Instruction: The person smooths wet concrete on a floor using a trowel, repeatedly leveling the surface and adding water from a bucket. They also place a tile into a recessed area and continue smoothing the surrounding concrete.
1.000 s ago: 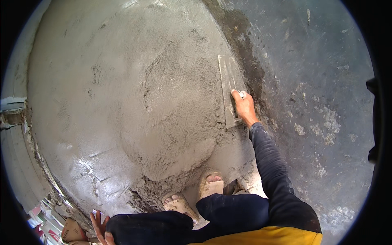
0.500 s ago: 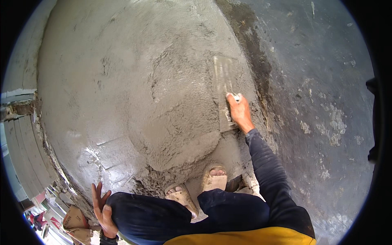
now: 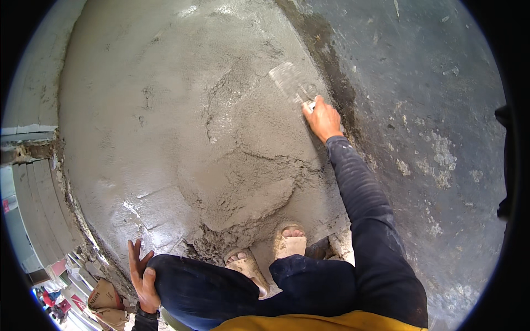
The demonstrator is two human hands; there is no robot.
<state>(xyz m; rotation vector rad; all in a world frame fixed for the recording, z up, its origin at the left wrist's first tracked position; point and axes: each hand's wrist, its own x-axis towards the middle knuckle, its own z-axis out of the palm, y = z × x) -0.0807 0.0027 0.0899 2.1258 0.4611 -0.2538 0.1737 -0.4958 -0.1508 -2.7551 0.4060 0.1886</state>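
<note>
Lengthwise, the trowel (image 3: 290,81) points forward-left, right hand (image 3: 324,119) gripping it; left hand (image 3: 144,281) spread; wet concrete (image 3: 165,110) borders dark floor (image 3: 419,110).

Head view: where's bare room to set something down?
Dark floor, right of the brown strip and right sleeve. Crowded: lower left, by left hand, knee and brown bag; right edge of wet cement, by right hand and trowel.
</note>
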